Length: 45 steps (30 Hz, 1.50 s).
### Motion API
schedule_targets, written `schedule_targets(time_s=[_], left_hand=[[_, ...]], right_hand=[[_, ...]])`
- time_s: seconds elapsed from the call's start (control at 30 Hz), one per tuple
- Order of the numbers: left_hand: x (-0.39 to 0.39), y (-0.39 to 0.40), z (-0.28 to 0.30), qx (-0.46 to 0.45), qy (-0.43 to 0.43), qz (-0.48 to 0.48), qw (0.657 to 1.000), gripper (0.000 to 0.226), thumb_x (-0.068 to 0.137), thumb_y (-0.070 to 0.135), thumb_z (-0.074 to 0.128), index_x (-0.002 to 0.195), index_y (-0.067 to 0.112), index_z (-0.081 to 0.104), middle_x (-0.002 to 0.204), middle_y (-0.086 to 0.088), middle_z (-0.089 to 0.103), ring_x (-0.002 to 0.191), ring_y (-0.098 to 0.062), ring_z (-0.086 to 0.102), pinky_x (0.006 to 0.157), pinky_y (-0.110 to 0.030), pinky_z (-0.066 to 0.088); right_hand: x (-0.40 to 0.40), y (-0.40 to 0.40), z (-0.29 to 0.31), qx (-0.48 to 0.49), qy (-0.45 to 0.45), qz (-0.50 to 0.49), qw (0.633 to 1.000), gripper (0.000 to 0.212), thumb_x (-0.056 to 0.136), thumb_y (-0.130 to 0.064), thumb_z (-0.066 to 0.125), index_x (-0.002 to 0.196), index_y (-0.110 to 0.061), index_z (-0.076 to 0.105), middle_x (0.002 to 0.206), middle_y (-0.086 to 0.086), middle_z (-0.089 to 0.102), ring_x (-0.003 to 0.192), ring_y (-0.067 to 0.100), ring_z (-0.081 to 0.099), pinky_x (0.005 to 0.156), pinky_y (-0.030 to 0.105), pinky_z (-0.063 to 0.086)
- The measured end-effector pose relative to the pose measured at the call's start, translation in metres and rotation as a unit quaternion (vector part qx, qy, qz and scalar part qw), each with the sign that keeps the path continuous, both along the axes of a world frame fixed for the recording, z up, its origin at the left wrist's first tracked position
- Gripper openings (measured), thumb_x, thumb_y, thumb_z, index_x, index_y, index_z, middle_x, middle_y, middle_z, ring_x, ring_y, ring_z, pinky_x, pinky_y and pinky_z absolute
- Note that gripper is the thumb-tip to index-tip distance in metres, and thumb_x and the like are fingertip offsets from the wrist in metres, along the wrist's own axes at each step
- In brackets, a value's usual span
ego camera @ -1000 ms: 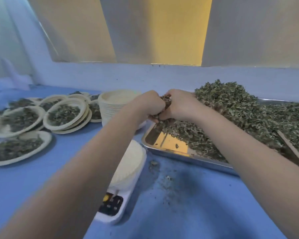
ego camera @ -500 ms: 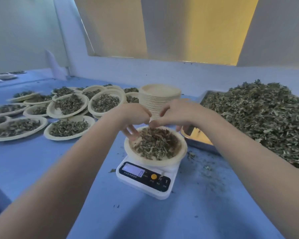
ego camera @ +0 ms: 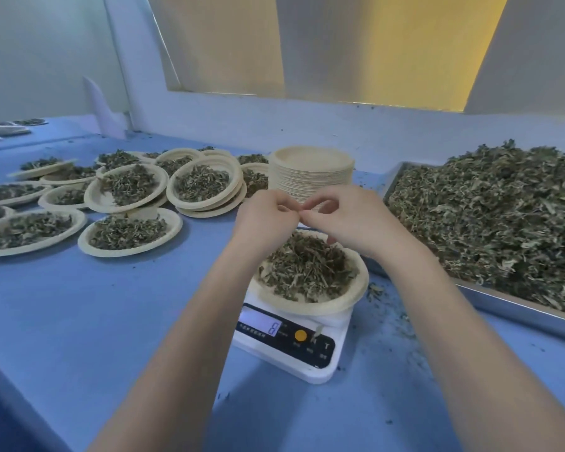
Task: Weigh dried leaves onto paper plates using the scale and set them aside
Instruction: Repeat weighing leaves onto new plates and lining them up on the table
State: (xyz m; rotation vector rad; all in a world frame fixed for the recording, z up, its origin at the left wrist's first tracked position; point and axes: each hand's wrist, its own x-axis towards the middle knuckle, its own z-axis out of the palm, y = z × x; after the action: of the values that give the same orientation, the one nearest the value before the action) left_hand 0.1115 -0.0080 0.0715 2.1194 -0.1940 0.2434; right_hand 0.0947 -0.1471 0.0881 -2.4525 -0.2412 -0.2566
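Both hands meet mid-frame, above the far rim of the round beige paper plate (ego camera: 336, 303) heaped with dried green-brown leaves (ego camera: 307, 264), which sits on the white digital kitchen scale (ego camera: 286, 340) at lower centre. Left hand (ego camera: 264, 220) and right hand (ego camera: 346, 220) have curled fingers, fingertips touching each other; whether a few leaf bits are pinched between them is too small to tell. Display shows a digit, blurred.

Key relation: the loaded plate lies directly below and just nearer the camera than both hands, equally close to each. Filled plates (ego camera: 129, 187) cluster at left of frame, so the left hand is on the set-aside side. The steel tray of loose leaves (ego camera: 490, 216) lies at right, next to the right hand. Stack of empty beige plates (ego camera: 310, 174) is just behind the hands.

Probably trimming the weight, then lift the plate leftward.
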Motion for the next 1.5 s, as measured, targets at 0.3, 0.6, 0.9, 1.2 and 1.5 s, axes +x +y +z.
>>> schedule_targets(time_s=[0.3,0.6,0.9,1.2,1.5], left_hand=[[0.000,0.001,-0.014,-0.018,-0.060,0.029,0.998,0.017,0.078,0.019,0.061,0.071,0.033,0.068,0.071,0.017,0.064,0.059,0.008,0.053,0.050,-0.004,0.037],[-0.004,0.007,-0.025,0.031,-0.088,0.031,0.995,0.017,0.077,0.022,0.064,0.069,0.037,0.066,0.073,0.021,0.059,0.065,0.020,0.046,0.055,0.002,0.033],[-0.008,0.009,-0.030,-0.082,-0.067,0.086,0.991,0.029,0.081,0.011,0.051,0.084,0.033,0.069,0.089,0.014,0.065,0.058,0.015,0.052,0.045,-0.002,0.036],[-0.007,0.014,-0.036,-0.137,-0.067,0.097,0.984,0.025,0.083,0.015,0.055,0.078,0.036,0.067,0.081,0.019,0.064,0.065,0.016,0.052,0.053,0.002,0.036],[-0.005,0.015,-0.039,-0.164,-0.042,0.109,0.980,0.021,0.084,0.018,0.056,0.079,0.033,0.069,0.086,0.014,0.065,0.086,-0.003,0.058,0.074,-0.022,0.043]], right_hand=[[0.001,-0.006,-0.007,0.041,-0.007,0.011,0.999,0.013,0.080,-0.045,0.064,0.092,-0.040,0.067,0.088,-0.012,0.068,0.068,0.004,0.062,0.063,0.026,0.050],[-0.004,-0.005,-0.010,0.024,0.008,0.029,0.999,0.015,0.080,-0.042,0.068,0.095,-0.040,0.069,0.089,-0.009,0.068,0.072,0.003,0.061,0.074,0.025,0.053],[-0.005,0.006,-0.015,-0.191,0.035,0.029,0.980,0.045,0.077,-0.046,0.073,0.119,-0.031,0.065,0.097,-0.007,0.065,0.086,0.009,0.055,0.067,0.022,0.043],[-0.003,-0.008,-0.005,0.050,-0.050,-0.007,0.998,0.015,0.079,-0.021,0.076,0.090,-0.028,0.068,0.064,-0.020,0.059,0.046,-0.005,0.061,0.051,0.002,0.041],[-0.003,-0.005,-0.003,0.093,-0.045,-0.006,0.995,0.024,0.079,-0.027,0.076,0.101,-0.023,0.068,0.091,-0.005,0.063,0.047,-0.003,0.062,0.057,0.000,0.041]])
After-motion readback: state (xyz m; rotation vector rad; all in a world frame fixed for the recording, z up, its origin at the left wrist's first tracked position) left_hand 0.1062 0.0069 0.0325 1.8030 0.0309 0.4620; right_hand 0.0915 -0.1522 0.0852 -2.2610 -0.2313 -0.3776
